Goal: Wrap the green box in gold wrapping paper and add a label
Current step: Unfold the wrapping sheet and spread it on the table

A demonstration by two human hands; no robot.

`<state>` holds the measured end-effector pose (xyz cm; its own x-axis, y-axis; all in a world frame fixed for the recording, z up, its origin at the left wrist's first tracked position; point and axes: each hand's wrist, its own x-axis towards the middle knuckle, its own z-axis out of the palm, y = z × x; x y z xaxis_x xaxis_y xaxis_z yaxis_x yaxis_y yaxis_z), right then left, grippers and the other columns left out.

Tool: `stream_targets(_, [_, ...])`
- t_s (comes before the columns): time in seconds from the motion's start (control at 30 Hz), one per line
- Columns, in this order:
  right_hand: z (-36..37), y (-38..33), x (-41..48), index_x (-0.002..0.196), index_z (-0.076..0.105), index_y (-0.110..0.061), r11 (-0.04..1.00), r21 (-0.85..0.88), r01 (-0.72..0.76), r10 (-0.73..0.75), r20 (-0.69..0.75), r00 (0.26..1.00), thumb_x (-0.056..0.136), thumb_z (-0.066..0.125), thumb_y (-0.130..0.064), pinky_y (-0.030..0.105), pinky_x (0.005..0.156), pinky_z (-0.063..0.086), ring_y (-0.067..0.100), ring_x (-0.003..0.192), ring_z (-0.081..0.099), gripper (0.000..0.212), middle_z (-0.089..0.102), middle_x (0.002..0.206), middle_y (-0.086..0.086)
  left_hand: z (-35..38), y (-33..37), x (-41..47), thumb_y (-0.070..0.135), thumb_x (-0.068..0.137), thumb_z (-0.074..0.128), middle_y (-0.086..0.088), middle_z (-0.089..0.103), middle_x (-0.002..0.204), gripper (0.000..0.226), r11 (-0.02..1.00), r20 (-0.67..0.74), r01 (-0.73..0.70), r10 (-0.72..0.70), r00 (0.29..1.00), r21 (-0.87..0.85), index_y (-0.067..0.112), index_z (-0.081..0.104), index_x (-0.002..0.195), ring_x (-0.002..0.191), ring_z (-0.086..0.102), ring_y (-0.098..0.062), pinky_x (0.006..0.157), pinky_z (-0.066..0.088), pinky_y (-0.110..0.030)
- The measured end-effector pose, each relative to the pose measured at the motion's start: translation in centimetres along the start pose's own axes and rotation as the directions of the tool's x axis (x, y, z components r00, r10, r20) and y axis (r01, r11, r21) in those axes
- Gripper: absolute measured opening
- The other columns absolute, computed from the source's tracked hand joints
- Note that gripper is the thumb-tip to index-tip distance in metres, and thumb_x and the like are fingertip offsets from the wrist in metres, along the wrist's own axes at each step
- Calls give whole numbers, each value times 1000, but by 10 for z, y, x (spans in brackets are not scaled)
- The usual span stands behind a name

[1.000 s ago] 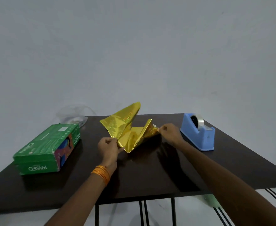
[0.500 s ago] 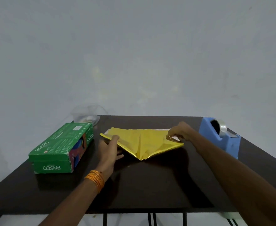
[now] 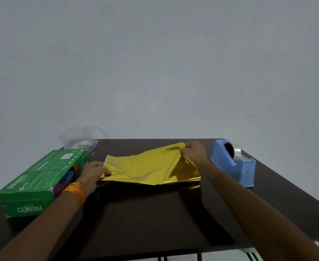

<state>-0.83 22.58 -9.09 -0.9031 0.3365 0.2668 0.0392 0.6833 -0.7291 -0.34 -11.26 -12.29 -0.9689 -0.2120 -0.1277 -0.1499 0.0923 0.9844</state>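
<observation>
A sheet of shiny gold wrapping paper (image 3: 149, 166) lies partly unfolded in the middle of the dark table (image 3: 155, 213). My left hand (image 3: 92, 172) pinches its near left corner against the table. My right hand (image 3: 193, 152) grips the far right corner, which is lifted a little. The green box (image 3: 40, 178), printed PASEO, lies flat at the table's left side, just left of my left hand and apart from the paper. No label is visible.
A blue tape dispenser (image 3: 234, 162) with a clear tape roll stands at the right. A clear plastic bag or container (image 3: 79, 138) sits at the back left corner. A plain wall rises behind the table.
The paper has gone from a crumpled, raised fold to a wider, flatter sheet. My hands have moved apart, the right one drawing its corner toward the dispenser.
</observation>
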Motion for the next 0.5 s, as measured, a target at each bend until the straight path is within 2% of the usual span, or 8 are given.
stream_targets(0.1, [-11,-10,-15,70,69,-8,968,213,130,-122,-49,991,84,75,-17,26,60,44,11,61,55,18,65,66,8,0,-5,-5,-16,75,72,-16,63,79,24,999,47,-17,19,999,-32,1,61,87,64,58,-26,40,49,-21])
stream_targets(0.17, [-23,-16,-26,76,70,0,915,389,109,-140,51,989,83,75,-9,25,61,47,12,62,59,12,65,70,11,0,-5,-9,-11,73,78,-19,66,79,22,997,57,-52,55,997,-52,-4,64,87,65,61,-28,45,51,-22])
stream_targets(0.23, [-35,-20,-37,81,70,2,812,583,22,-158,183,970,82,67,2,26,63,53,16,63,64,3,68,71,10,4,-5,-9,-5,79,77,-18,65,77,13,992,47,-29,36,998,-124,-4,64,82,64,60,-27,43,50,-20])
stream_targets(0.3, [-46,-21,-48,76,71,-5,740,672,-27,-196,253,947,76,60,5,29,63,53,21,64,65,15,70,69,8,7,-5,-8,4,90,69,-15,60,75,17,982,4,30,-30,1000,-186,2,61,75,57,54,-22,41,46,-19])
stream_targets(0.33, [-52,-18,-53,75,72,-8,725,688,-41,-212,279,937,72,57,4,29,61,51,22,64,64,20,70,70,7,8,-6,-7,7,94,65,-16,60,80,20,977,-2,57,-58,998,-207,4,60,75,56,52,-20,47,47,-23])
stream_targets(0.4, [-65,-8,-60,89,72,-4,635,760,-142,-242,370,897,67,54,2,31,63,52,26,71,64,29,70,80,11,8,-6,-6,9,97,60,-15,57,92,17,965,3,118,-120,993,-235,6,58,81,63,52,-20,58,50,-31])
stream_targets(0.47, [-79,1,-69,103,69,-4,548,793,-266,-287,477,831,54,63,0,40,74,54,32,82,63,49,67,95,15,7,-3,-10,3,96,56,-13,57,90,16,937,54,185,-177,983,-296,8,58,81,70,54,-21,45,55,-33])
stream_targets(0.5, [-85,5,-73,99,72,-6,507,806,-305,-337,511,791,44,70,-1,43,78,55,32,84,65,55,68,97,15,7,-2,-11,-1,95,54,-12,59,89,18,921,82,200,-183,980,-335,9,60,82,74,56,-22,39,54,-32])
